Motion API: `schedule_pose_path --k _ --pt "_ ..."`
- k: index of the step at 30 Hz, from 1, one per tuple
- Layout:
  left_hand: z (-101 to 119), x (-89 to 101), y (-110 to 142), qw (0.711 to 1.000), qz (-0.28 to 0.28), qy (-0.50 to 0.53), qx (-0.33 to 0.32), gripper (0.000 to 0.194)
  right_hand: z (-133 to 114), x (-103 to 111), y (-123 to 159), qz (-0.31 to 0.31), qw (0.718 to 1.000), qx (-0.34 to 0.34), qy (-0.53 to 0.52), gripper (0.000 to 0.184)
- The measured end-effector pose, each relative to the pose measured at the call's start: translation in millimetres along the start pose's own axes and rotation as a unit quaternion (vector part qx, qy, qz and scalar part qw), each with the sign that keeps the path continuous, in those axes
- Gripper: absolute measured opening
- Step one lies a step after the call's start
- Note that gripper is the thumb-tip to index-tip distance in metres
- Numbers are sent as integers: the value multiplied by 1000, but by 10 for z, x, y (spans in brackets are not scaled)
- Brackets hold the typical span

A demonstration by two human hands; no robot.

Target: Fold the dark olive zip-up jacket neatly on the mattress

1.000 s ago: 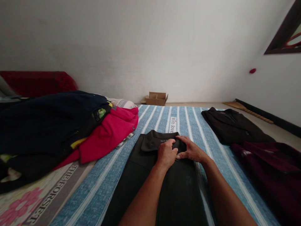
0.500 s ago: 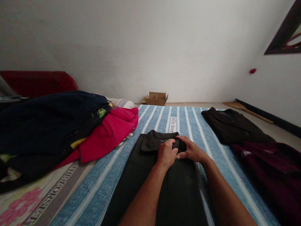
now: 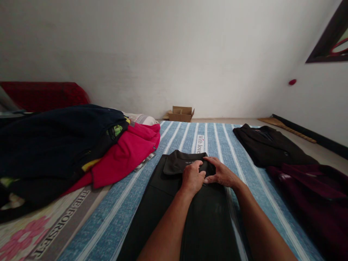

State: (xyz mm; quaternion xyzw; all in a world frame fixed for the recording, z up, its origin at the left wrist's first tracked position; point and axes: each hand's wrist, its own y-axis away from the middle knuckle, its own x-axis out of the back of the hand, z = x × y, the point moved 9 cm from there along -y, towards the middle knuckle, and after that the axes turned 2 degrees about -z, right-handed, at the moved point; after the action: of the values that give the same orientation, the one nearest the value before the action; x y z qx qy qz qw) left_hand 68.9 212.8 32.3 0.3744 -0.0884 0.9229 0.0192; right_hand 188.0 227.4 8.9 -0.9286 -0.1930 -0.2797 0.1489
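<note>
A black collared shirt point(image 3: 160, 203) lies lengthwise on a blue striped sheet point(image 3: 119, 210) in front of me, collar at the far end. My left hand point(image 3: 192, 178) is curled shut on the collar point(image 3: 176, 163), fingers pinching the fabric. My right hand point(image 3: 221, 173) rests beside it, thumb and fingers pressed on the same collar edge. Both forearms stretch over the shirt's body.
A heap of navy and pink clothes point(image 3: 81, 148) lies at the left. A folded black garment point(image 3: 269, 146) and a maroon one point(image 3: 315, 195) lie at the right. A small cardboard box point(image 3: 181, 114) stands on the floor by the far wall.
</note>
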Motion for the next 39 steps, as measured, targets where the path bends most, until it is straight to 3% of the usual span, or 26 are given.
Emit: schedule_pose_path --k 39 --pt "-20 -17 -9 1000 -5 3 2 38 0 -10 -3 -10 1000 -1 -6 89"
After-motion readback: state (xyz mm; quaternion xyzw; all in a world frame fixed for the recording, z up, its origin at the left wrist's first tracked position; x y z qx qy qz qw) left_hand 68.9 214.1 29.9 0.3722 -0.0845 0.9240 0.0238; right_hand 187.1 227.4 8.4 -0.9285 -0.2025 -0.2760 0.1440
